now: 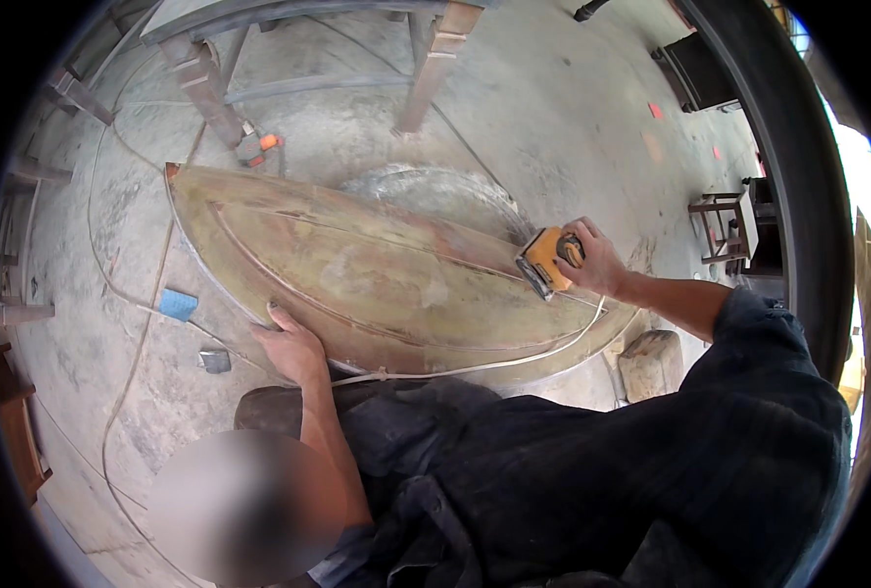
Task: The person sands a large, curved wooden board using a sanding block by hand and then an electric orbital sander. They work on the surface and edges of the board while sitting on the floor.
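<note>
A long, pointed, olive-brown panel (328,279) with curved edges and raised moulding lies crosswise in front of me. My right hand (592,257) grips a yellow power sander (543,255), held on the panel's far right part. My left hand (289,343) grips the near edge at the left, fingers spread along it. A pale cord (475,367) runs over the panel's near side up toward the sander. Left of the panel, a blue pad (178,305) and a small grey block (214,362) lie on the concrete floor. A blurred round patch hides part of the lower left.
A wooden table frame (426,73) stands beyond the panel, with an orange-and-grey tool (256,146) by its leg. Cords cross the floor. A stool (725,220) and dark furniture (695,73) stand at right, behind a dark post (798,176). A stone-like block (648,366) sits near my right arm.
</note>
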A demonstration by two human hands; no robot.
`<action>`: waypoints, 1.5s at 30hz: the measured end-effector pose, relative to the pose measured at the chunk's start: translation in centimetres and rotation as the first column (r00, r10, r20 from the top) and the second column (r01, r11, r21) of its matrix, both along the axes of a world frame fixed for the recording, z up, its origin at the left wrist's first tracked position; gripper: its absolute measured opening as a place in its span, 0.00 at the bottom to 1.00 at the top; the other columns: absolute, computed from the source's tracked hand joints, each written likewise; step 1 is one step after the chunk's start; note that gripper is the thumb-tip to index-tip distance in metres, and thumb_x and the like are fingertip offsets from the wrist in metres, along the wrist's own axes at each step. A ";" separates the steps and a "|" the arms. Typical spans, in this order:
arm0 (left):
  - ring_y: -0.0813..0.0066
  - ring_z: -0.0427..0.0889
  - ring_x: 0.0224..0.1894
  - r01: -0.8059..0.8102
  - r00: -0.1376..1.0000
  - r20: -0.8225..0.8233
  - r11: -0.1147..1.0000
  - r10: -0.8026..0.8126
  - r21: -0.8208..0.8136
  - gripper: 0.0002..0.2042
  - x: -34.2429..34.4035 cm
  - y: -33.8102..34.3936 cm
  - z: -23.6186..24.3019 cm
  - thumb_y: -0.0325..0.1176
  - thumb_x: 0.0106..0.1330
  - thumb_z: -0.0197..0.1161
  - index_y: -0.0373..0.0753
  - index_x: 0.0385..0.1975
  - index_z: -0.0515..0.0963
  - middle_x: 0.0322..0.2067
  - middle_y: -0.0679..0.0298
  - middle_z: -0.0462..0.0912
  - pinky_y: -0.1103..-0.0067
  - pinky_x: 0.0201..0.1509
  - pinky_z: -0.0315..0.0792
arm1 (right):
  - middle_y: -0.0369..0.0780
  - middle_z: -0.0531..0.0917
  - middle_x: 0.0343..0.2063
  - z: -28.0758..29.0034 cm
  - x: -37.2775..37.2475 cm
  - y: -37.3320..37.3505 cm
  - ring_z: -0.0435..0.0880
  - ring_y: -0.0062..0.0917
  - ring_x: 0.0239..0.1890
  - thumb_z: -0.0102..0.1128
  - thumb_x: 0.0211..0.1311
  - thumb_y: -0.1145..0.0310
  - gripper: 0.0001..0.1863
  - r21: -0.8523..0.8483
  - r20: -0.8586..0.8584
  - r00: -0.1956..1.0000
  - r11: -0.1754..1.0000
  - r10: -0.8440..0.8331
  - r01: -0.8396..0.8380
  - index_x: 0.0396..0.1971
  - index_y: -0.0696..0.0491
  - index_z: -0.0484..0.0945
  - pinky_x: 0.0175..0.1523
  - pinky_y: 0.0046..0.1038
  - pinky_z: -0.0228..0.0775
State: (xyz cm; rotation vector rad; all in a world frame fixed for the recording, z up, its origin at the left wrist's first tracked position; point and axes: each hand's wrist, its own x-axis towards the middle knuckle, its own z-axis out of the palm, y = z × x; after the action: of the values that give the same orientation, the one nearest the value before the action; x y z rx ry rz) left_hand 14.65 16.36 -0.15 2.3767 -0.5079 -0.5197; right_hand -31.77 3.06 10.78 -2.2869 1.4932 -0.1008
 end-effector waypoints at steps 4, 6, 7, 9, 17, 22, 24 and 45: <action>0.35 0.77 0.58 -0.036 0.997 0.061 0.999 0.037 -0.022 0.37 -0.5 -0.2 -0.2 0.54 0.78 0.47 0.19 0.67 0.60 0.56 0.30 0.75 0.57 0.62 0.71 | 0.47 0.75 0.48 0.5 0.5 0.7 0.79 0.47 0.51 0.70 0.56 0.62 0.26 -0.003 -0.019 0.997 0.998 -0.068 0.068 0.52 0.53 0.71 0.55 0.41 0.75; 0.35 0.77 0.58 -0.046 0.999 0.027 0.998 0.047 -0.042 0.37 -0.7 -0.3 -0.3 0.55 0.78 0.47 0.19 0.67 0.60 0.56 0.29 0.75 0.57 0.62 0.71 | 0.47 0.76 0.48 0.2 2.7 -0.2 0.80 0.47 0.50 0.69 0.56 0.60 0.26 0.011 -0.012 0.998 0.998 -0.056 0.057 0.52 0.53 0.71 0.55 0.42 0.75; 0.35 0.77 0.59 -0.050 0.999 0.014 0.997 0.051 -0.053 0.37 -0.6 -0.2 -0.2 0.55 0.78 0.47 0.19 0.67 0.60 0.57 0.29 0.75 0.57 0.62 0.70 | 0.47 0.76 0.48 0.2 4.5 -0.6 0.80 0.47 0.50 0.68 0.57 0.59 0.25 0.017 -0.006 0.999 0.998 -0.052 0.052 0.52 0.52 0.71 0.55 0.43 0.75; 0.35 0.76 0.60 -0.053 0.998 -0.017 0.998 0.052 -0.046 0.38 -0.8 -0.3 0.2 0.55 0.78 0.47 0.19 0.67 0.60 0.57 0.29 0.74 0.57 0.63 0.70 | 0.47 0.76 0.49 0.1 8.3 -2.0 0.80 0.46 0.51 0.67 0.58 0.57 0.26 0.025 -0.027 0.999 0.999 -0.021 0.022 0.52 0.52 0.72 0.56 0.44 0.75; 0.35 0.76 0.60 -0.039 0.999 0.013 0.998 0.040 -0.058 0.36 -0.3 -0.1 0.1 0.53 0.78 0.47 0.22 0.69 0.58 0.59 0.31 0.74 0.58 0.62 0.72 | 0.46 0.75 0.53 -0.8 22.1 -6.8 0.78 0.47 0.55 0.67 0.57 0.53 0.27 -0.066 0.019 0.986 0.984 0.166 -0.164 0.53 0.51 0.72 0.58 0.47 0.74; 0.36 0.76 0.60 0.008 0.999 0.031 1.000 -0.009 0.016 0.36 -0.1 -0.1 -0.5 0.55 0.78 0.46 0.23 0.69 0.59 0.60 0.32 0.74 0.57 0.62 0.72 | 0.46 0.75 0.54 -1.1 21.0 -6.1 0.79 0.46 0.56 0.67 0.57 0.53 0.28 -0.029 -0.019 0.985 0.984 0.174 -0.174 0.54 0.50 0.72 0.57 0.47 0.75; 0.36 0.77 0.59 0.015 1.000 -0.001 0.997 -0.015 0.077 0.37 0.0 -0.1 0.1 0.56 0.78 0.45 0.23 0.69 0.59 0.60 0.33 0.74 0.57 0.62 0.72 | 0.46 0.75 0.54 -1.0 18.1 -4.9 0.78 0.46 0.56 0.67 0.57 0.53 0.28 -0.019 -0.043 0.991 0.992 0.125 -0.126 0.54 0.50 0.72 0.57 0.47 0.75; 0.37 0.78 0.58 -0.014 1.000 0.017 0.998 0.013 0.056 0.37 0.0 -0.2 -0.3 0.57 0.77 0.45 0.25 0.70 0.58 0.60 0.36 0.75 0.55 0.61 0.72 | 0.44 0.76 0.47 0.8 7.0 -1.3 0.78 0.45 0.52 0.71 0.54 0.61 0.24 0.048 0.003 0.947 0.946 0.320 -0.320 0.49 0.51 0.73 0.55 0.42 0.75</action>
State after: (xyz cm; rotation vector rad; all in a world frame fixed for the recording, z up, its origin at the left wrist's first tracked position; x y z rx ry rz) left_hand 14.69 16.20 -0.48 2.4378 -0.4904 -0.5153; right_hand -24.76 1.75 11.63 -2.4569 1.0928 0.0328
